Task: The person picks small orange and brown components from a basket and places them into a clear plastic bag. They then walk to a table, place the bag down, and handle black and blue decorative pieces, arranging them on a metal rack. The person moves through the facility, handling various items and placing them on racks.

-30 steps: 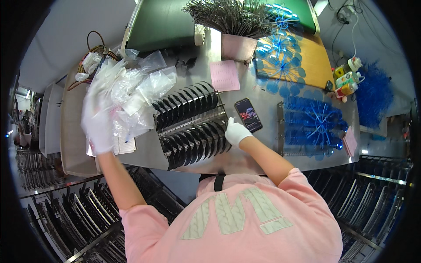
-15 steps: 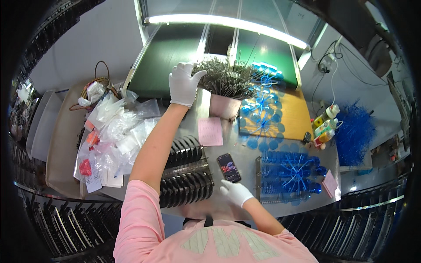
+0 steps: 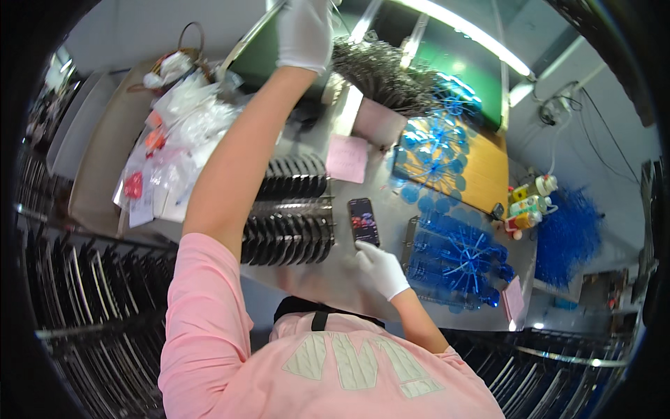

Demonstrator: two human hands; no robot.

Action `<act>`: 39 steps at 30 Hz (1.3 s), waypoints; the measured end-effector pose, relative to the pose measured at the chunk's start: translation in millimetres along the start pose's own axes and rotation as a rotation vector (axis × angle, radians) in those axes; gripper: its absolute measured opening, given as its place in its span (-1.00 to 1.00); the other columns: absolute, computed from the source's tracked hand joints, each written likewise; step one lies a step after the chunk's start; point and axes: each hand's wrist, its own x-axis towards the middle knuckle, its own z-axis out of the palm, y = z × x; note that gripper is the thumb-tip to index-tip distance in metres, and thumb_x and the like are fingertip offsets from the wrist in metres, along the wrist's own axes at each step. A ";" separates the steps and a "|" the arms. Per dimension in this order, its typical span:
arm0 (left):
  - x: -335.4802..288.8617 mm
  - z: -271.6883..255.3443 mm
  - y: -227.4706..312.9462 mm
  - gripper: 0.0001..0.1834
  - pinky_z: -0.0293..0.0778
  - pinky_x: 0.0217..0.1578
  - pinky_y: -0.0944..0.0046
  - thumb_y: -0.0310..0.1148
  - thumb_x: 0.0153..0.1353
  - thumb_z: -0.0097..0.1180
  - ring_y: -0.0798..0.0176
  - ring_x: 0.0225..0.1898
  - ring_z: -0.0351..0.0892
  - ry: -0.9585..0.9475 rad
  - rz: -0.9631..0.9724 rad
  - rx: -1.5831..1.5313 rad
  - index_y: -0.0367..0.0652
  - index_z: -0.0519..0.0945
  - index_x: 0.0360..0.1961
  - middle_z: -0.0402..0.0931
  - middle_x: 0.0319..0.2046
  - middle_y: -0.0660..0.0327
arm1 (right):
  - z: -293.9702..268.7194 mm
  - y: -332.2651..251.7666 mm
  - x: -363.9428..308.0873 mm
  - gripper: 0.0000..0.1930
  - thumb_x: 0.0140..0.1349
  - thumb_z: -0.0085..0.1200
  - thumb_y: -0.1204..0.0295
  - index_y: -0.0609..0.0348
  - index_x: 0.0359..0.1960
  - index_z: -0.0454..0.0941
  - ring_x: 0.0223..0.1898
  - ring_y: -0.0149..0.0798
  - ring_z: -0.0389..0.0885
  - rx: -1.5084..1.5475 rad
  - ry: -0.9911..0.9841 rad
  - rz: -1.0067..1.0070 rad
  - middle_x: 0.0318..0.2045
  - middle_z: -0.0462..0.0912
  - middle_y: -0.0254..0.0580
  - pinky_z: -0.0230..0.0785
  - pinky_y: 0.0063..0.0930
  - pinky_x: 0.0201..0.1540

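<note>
My left hand point(image 3: 305, 36), in a white glove, is stretched far forward at the top edge, where its fingers pass out of view. Just right of it stands a dense bunch of thin dark wire-like pieces point(image 3: 384, 73) in a pinkish holder point(image 3: 379, 123). My right hand point(image 3: 382, 269), also gloved in white, lies low over the metal table point(image 3: 342, 269). Its fingers are extended toward the near end of a phone point(image 3: 363, 222) with a lit screen; whether they touch it I cannot tell. Left of the phone sit racks of curved glossy black pieces point(image 3: 286, 239).
Blue transparent pieces on spoked frames point(image 3: 460, 258) fill the right side, more point(image 3: 434, 164) lying on a brown board point(image 3: 481, 178). Plastic bags point(image 3: 185, 133) are heaped at left. Bottles point(image 3: 527, 206) stand at the right edge; a pink note point(image 3: 347, 158) lies mid-table. Green conveyor belts run behind.
My left hand has moved forward, its fingers leaving the picture. The view has shifted and tilted. My right hand remains beside the phone's near end.
</note>
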 end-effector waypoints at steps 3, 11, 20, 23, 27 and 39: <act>7.7 -113.2 16.4 -0.91 0.47 -0.54 0.29 -0.49 0.35 0.01 0.07 -0.44 0.66 0.274 -0.122 -0.687 -0.20 0.45 -0.35 0.57 -0.40 0.00 | 8.4 -8.8 14.2 -0.66 0.30 0.10 0.46 0.20 0.10 0.57 -0.10 0.07 0.68 0.061 0.135 -0.142 -0.12 0.69 0.10 0.53 -0.21 -0.05; -131.5 -347.5 -63.2 -0.92 0.32 -0.51 0.52 -0.41 0.48 -0.03 0.51 -0.56 0.43 0.171 -0.601 0.079 -0.19 0.45 -0.12 0.60 -0.43 0.22 | 64.1 -78.5 79.0 -0.47 0.25 0.13 0.33 0.14 0.27 0.40 0.32 0.10 0.34 -0.396 -0.320 -0.896 0.28 0.41 0.02 0.22 -0.02 0.32; -379.9 -350.8 -106.2 -0.90 0.47 -0.52 0.40 -0.39 0.46 -0.05 0.39 -0.56 0.56 0.238 -1.270 -0.066 -0.19 0.37 -0.14 0.62 -0.45 0.15 | 175.9 -157.8 138.3 -0.34 0.29 0.08 0.08 0.17 0.35 0.34 0.40 0.10 0.21 -0.624 -0.512 -1.110 0.38 0.29 0.08 0.03 -0.03 0.43; -408.6 -360.6 -124.6 -0.83 0.50 -0.55 0.41 -0.31 0.50 -0.09 0.30 -0.57 0.60 0.703 -1.288 -0.119 -0.19 0.34 -0.08 0.62 -0.44 0.09 | 178.4 -157.2 146.2 -0.32 0.21 0.14 0.11 0.16 0.33 0.37 0.39 0.17 0.19 -0.699 -0.598 -1.180 0.35 0.29 0.15 0.01 0.01 0.43; -419.8 -360.8 -133.2 -0.82 0.50 -0.56 0.41 -0.31 0.50 -0.10 0.30 -0.59 0.59 0.677 -1.521 -0.350 -0.20 0.35 -0.08 0.62 -0.45 0.07 | 174.4 -143.1 147.0 -0.23 0.19 0.14 0.08 0.10 0.42 0.24 0.43 0.20 0.11 -0.730 -0.697 -1.158 0.43 0.14 0.15 -0.10 0.04 0.47; -410.8 -349.4 -127.0 -0.88 0.48 -0.61 0.42 -0.37 0.47 -0.07 0.37 -0.65 0.56 0.587 -1.527 -0.258 -0.19 0.39 -0.13 0.60 -0.52 0.15 | 171.5 -116.8 152.1 -0.28 0.41 -0.19 -0.11 0.03 0.48 0.18 0.49 0.23 -0.01 -0.633 -0.770 -1.170 0.51 0.00 0.12 -0.21 0.11 0.48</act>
